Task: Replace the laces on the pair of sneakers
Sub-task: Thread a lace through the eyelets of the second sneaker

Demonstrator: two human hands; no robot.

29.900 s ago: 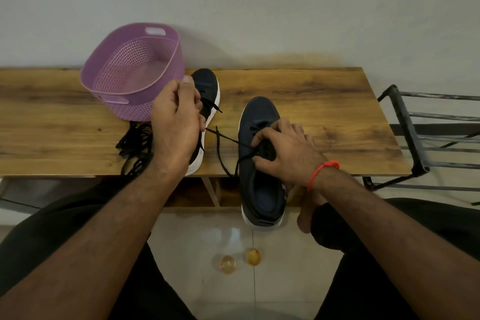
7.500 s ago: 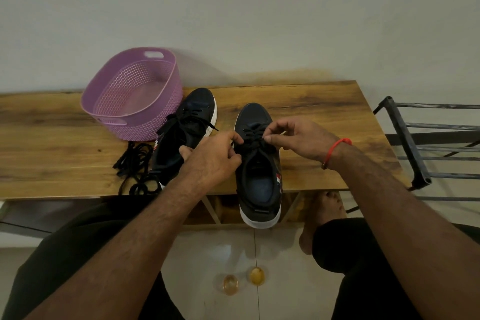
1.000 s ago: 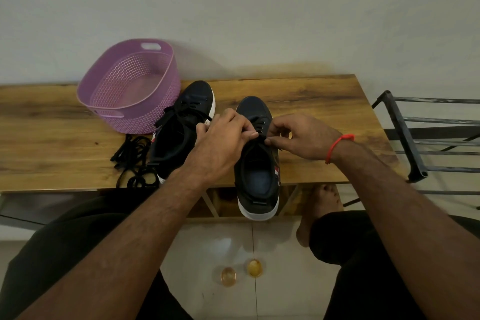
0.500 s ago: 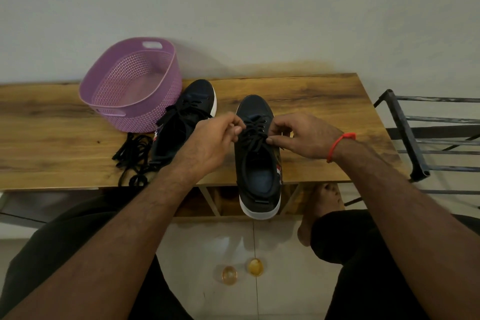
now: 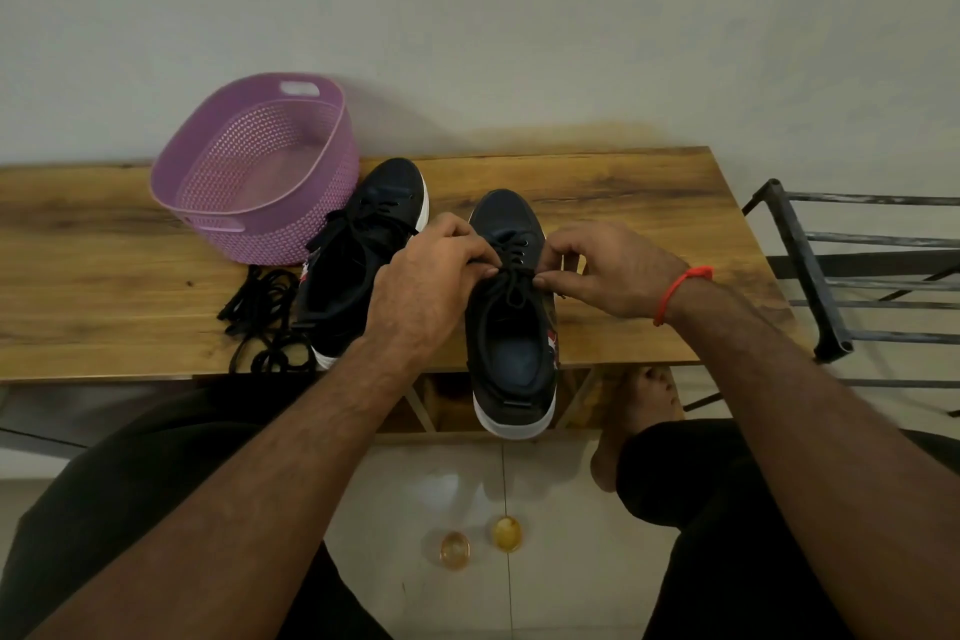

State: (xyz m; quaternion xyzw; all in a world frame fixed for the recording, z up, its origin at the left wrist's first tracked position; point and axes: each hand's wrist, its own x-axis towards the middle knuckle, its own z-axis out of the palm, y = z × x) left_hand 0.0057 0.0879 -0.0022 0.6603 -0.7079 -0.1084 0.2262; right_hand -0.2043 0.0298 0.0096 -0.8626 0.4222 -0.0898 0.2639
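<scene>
Black lace point(image 5: 514, 270), soft and limp, likely light, on right sneaker point(image 5: 511, 327): left hand point(image 5: 426, 286) and right hand point(image 5: 608, 276) each pinch it; best held near the ends.

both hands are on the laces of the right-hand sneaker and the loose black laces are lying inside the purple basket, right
Not quite. The head view shows the loose black laces lying on the wooden table, in front of the purple basket. Both hands do work the laces of the right-hand sneaker.
</scene>
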